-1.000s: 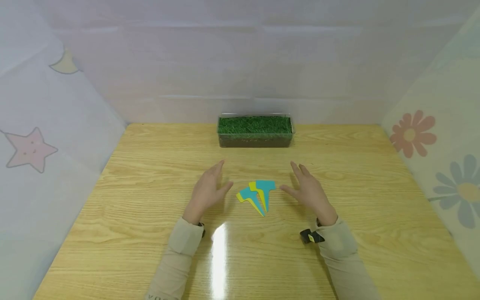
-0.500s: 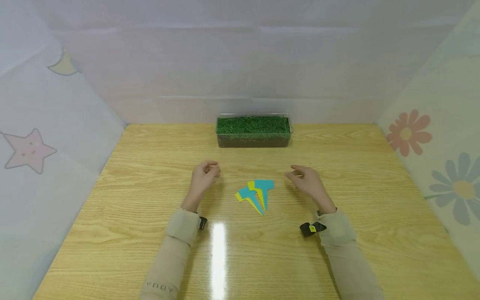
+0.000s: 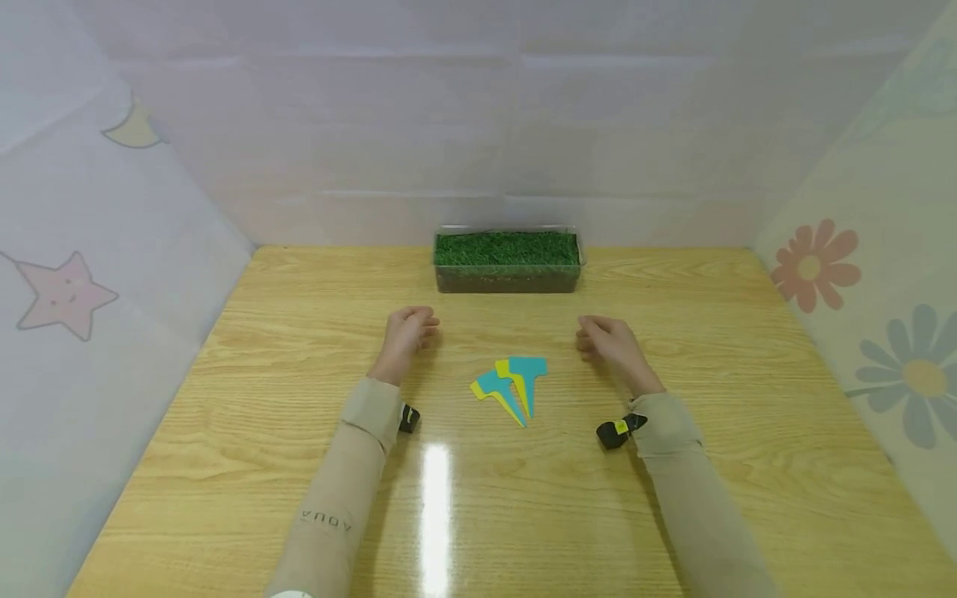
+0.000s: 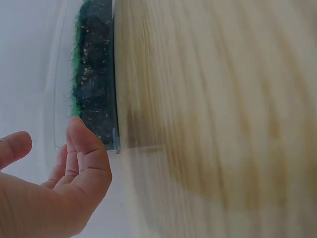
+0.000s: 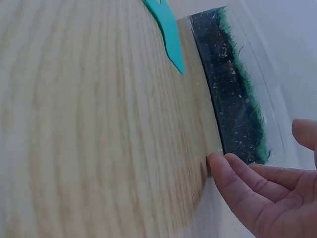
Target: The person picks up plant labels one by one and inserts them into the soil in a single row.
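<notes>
**Both hands down, tags waiting in the middle**

Starting at the left: my left hand point(image 3: 406, 330) rests on the desk point(image 3: 224, 399), knuckles up, fingers point(image 4: 86, 148) loosely curled and holding nothing. It sits well to the left of the tags, so the space in front of me is open. From the left wrist view those fingers hang slack, with the thumb apart from them.

Moving to the centre, the plant tags point(image 3: 511, 384) lie flat on the desk in a small fan, teal ones over yellow ones, their pointed stems gathered toward me and their broad heads spread away. Just how many are in the stack I cannot tell, since they overlap. Beyond them, against the back wall, stands the clear box of grass point(image 3: 507, 259), green turf on top and a dark soil layer showing through its side.

Over to the right: my right hand point(image 3: 607, 340) mirrors the left, resting on the desk with fingers point(image 5: 237, 178) gently bent and apart, gripping nothing, near the tags but not touching them. In the right wrist view only one teal tag edge shows, cut off at the top. Both wrist views are blurred across the wood grain. My sleeves run out of the picture below.
</notes>
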Demonstrator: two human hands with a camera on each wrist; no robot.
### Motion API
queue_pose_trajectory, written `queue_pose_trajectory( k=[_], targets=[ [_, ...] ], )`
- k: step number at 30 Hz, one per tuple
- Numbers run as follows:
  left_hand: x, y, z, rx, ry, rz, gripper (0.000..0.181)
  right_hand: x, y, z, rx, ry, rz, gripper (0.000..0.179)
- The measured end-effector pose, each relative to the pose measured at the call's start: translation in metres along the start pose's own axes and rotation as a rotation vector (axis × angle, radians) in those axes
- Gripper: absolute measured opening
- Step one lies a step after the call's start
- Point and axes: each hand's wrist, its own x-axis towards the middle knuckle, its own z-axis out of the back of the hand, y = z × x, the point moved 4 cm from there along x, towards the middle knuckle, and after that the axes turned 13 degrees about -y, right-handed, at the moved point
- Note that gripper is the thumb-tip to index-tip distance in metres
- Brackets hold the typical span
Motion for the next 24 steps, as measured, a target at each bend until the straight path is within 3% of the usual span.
queue_pose_trajectory(
  k=[4, 12, 24],
  targets=[
    [0.011, -0.002, -0.003, -0.01, -0.006, 0.033, 0.04, 0.009, -0.001, 0.001, 0.035, -0.007, -0.037, 0.066],
    [0.022, -0.008, -0.006, -0.046, -0.021, 0.039, 0.043, 0.027, 0.0, 0.002, 0.072, -0.028, -0.105, 0.069],
    [0.044, -0.016, -0.01, 0.014, -0.075, 0.032, 0.045, 0.048, 0.005, 0.0, 0.104, -0.071, -0.158, 0.067]
  ],
)
